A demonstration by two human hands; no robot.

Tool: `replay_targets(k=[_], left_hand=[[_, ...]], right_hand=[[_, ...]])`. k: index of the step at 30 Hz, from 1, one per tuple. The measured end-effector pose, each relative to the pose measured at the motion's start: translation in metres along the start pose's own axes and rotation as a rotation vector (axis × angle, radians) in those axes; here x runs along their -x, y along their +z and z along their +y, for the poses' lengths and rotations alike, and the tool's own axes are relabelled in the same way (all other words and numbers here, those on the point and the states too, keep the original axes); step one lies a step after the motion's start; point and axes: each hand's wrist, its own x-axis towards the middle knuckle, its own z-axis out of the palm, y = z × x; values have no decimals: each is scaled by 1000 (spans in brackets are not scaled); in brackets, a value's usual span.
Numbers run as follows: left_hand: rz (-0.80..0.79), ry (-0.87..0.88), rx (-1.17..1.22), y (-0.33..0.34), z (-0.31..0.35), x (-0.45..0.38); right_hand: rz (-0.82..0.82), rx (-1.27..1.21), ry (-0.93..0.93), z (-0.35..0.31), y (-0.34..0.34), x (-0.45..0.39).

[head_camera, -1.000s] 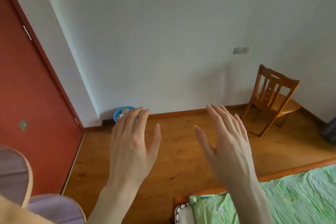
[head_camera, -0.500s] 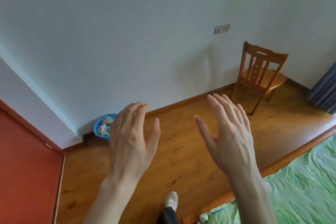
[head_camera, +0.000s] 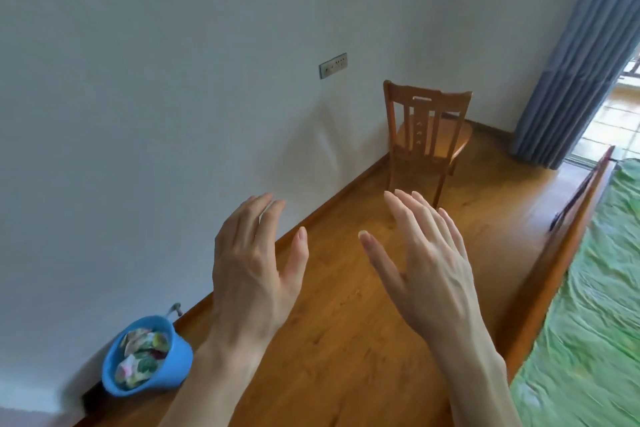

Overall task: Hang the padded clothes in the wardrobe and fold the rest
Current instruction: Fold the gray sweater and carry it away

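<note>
Both of my hands are raised in front of me over the wooden floor (head_camera: 332,340), fingers straight and spread, holding nothing. My left hand (head_camera: 254,263) is at centre left and my right hand (head_camera: 426,260) at centre right, a short gap between them. A bed with a green sheet (head_camera: 588,305) and a wooden frame runs along the right edge of the view. No clothes and no wardrobe show in this frame.
A wooden chair (head_camera: 424,135) stands against the white wall ahead. A blue bin (head_camera: 145,364) full of crumpled wrappers sits by the skirting at lower left. Blue curtains (head_camera: 575,55) hang at the far right beside a bright doorway. A wall socket (head_camera: 333,65) is above the chair.
The view has swung to the right: the red door and the purple items at lower left have gone, and the curtains and more of the bed have appeared. Both hands stay raised and empty.
</note>
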Motion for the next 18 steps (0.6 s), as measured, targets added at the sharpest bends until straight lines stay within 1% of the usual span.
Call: replay_targets(k=[3,8,11,14,18], left_hand=[[-38,32,97,35,9,-33],[-133,165,257,103,44,-79],[-159,233,344,141,61,-107],[-158,288,409,177,68,-144],[-165,350,456,228,69,-210]], right_hand=[[18,59,61,19,-5,-21],[61,178,225,65,-26,-27],[82,225,323,88,-29,-38],[89,275,381,108,-23,-65],[125,335,424,135,-3,-124]])
